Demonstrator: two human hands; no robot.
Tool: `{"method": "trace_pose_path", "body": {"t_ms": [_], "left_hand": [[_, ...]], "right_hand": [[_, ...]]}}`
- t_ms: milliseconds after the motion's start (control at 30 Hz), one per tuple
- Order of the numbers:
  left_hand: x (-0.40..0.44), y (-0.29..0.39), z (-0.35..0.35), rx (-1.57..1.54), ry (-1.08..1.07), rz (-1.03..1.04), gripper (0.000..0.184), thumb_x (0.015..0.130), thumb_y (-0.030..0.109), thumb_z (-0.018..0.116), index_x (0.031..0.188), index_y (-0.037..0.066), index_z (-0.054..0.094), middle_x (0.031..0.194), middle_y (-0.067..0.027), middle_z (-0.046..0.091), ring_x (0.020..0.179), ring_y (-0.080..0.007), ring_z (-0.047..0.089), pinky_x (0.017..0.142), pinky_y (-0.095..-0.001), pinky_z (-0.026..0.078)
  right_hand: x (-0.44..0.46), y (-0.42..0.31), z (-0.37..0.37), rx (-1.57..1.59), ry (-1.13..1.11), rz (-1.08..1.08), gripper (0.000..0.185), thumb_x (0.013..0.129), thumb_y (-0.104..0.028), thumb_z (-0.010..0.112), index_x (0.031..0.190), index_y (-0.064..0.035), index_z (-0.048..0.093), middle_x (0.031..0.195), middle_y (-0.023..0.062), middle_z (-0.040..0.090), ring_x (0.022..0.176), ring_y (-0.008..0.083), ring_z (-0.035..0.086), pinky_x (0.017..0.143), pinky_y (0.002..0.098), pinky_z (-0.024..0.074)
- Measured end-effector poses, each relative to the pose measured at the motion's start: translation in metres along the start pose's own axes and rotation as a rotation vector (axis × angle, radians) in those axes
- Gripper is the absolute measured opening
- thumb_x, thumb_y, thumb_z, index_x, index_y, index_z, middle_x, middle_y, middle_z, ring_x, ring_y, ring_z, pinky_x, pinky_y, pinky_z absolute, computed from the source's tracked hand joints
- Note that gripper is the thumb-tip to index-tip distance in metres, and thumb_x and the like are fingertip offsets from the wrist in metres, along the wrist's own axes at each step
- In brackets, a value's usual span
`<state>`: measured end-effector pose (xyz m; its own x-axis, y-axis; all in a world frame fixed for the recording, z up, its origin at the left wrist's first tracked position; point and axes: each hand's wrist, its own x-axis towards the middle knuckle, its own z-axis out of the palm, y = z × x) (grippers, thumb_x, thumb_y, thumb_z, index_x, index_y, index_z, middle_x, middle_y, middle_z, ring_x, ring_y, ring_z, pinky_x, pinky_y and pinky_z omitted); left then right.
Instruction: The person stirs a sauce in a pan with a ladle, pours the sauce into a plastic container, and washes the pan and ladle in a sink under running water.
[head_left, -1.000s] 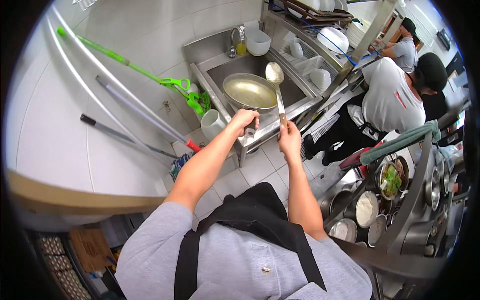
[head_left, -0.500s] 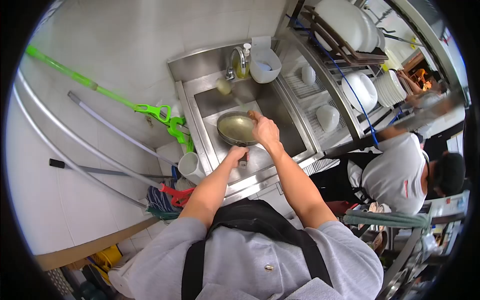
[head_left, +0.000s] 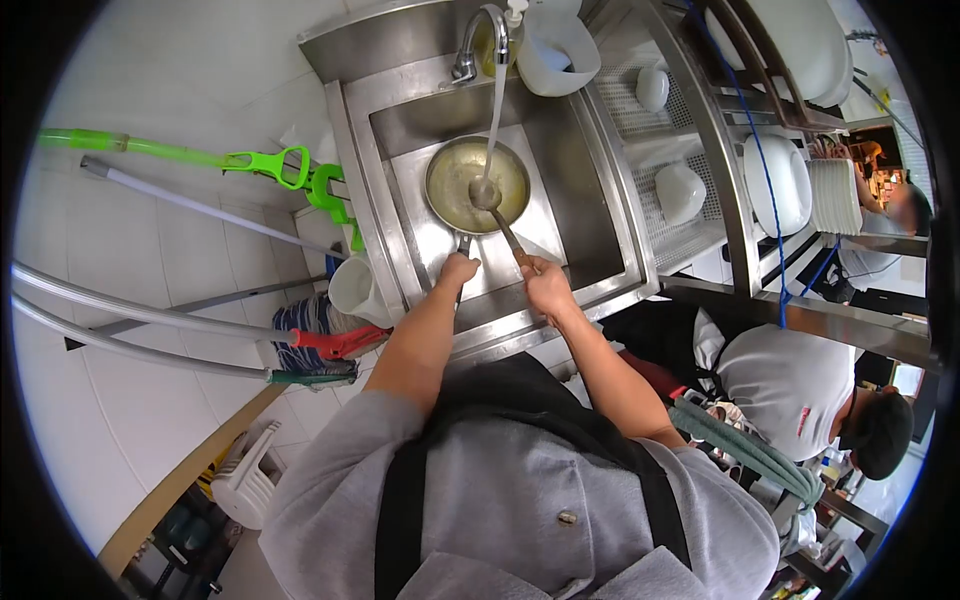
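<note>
In the steel sink (head_left: 590, 210) lies a frying pan (head_left: 450, 205) with a whitish film inside. My left hand (head_left: 460, 269) is closed round its handle at the near side. A ladle (head_left: 484, 193) has its bowl over the pan, and my right hand (head_left: 547, 288) is wrapped round its wooden handle. From the curved faucet (head_left: 487, 38) a stream of water runs down onto the ladle and pan.
Left of the sink are a white bucket (head_left: 351, 288), a green-handled tool (head_left: 285, 168) and a red-headed pole (head_left: 330, 343). A dish rack (head_left: 740, 190) with plates stands right. A person in white (head_left: 785, 380) is beyond it.
The sink now fills more of the view. Water runs from the faucet, where none was plain before. The ladle has come down over the pan, and my right hand has moved nearer my body.
</note>
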<state>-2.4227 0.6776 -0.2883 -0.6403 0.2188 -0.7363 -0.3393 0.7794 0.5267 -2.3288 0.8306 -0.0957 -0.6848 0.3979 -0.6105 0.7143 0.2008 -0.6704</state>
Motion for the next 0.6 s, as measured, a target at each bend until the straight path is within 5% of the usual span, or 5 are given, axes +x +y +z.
{"method": "trace_pose_path", "body": {"t_ms": [33, 200, 300, 367, 600], "left_hand": [[0.002, 0.002, -0.006, 0.031, -0.04, -0.029, 0.049, 0.086, 0.037, 0.068, 0.107, -0.007, 0.072, 0.113, -0.0309, 0.07, 0.115, -0.0408, 0.066, 0.098, -0.0457, 0.052], [-0.014, 0.03, -0.032, -0.194, 0.159, -0.079, 0.042, 0.086, 0.032, 0.062, 0.099, -0.006, 0.074, 0.106, -0.0314, 0.071, 0.105, -0.046, 0.068, 0.093, -0.0475, 0.053], [-0.023, 0.043, -0.048, -0.281, 0.192, 0.02, 0.037, 0.087, 0.028, 0.062, 0.098, -0.005, 0.075, 0.103, -0.0302, 0.072, 0.102, -0.0431, 0.07, 0.089, -0.0459, 0.053], [-0.035, 0.049, -0.061, -0.477, 0.172, 0.112, 0.037, 0.091, 0.028, 0.064, 0.099, -0.007, 0.074, 0.09, -0.0177, 0.074, 0.082, -0.0263, 0.07, 0.072, -0.0398, 0.053], [-0.059, 0.047, -0.1, -0.68, -0.033, 0.148, 0.037, 0.098, 0.025, 0.054, 0.117, -0.004, 0.068, 0.108, -0.0129, 0.073, 0.092, -0.0196, 0.068, 0.077, -0.0314, 0.054]], "right_hand": [[0.002, -0.003, 0.002, -0.036, 0.011, 0.041, 0.035, 0.103, -0.019, 0.058, 0.134, -0.0045, 0.064, 0.069, 0.0007, 0.058, 0.049, 0.011, 0.049, 0.042, 0.0307, 0.036], [0.009, -0.043, 0.018, 0.125, 0.037, 0.165, 0.039, 0.103, -0.024, 0.059, 0.136, -0.0042, 0.061, 0.071, 0.001, 0.059, 0.05, 0.0101, 0.051, 0.041, 0.0292, 0.037], [0.028, -0.061, 0.029, 0.247, 0.029, 0.179, 0.035, 0.105, -0.026, 0.056, 0.13, -0.0025, 0.061, 0.072, 0.0006, 0.055, 0.049, 0.0086, 0.048, 0.039, 0.0259, 0.0331], [0.039, -0.071, 0.034, 0.332, 0.019, 0.145, 0.025, 0.105, -0.025, 0.055, 0.114, -0.0023, 0.062, 0.07, 0.0006, 0.052, 0.048, 0.0086, 0.044, 0.038, 0.0257, 0.0311], [0.038, -0.11, 0.039, 0.386, -0.027, 0.169, 0.02, 0.104, -0.018, 0.052, 0.095, -0.0022, 0.058, 0.071, 0.0041, 0.053, 0.05, 0.0113, 0.045, 0.039, 0.0273, 0.0303]]}}
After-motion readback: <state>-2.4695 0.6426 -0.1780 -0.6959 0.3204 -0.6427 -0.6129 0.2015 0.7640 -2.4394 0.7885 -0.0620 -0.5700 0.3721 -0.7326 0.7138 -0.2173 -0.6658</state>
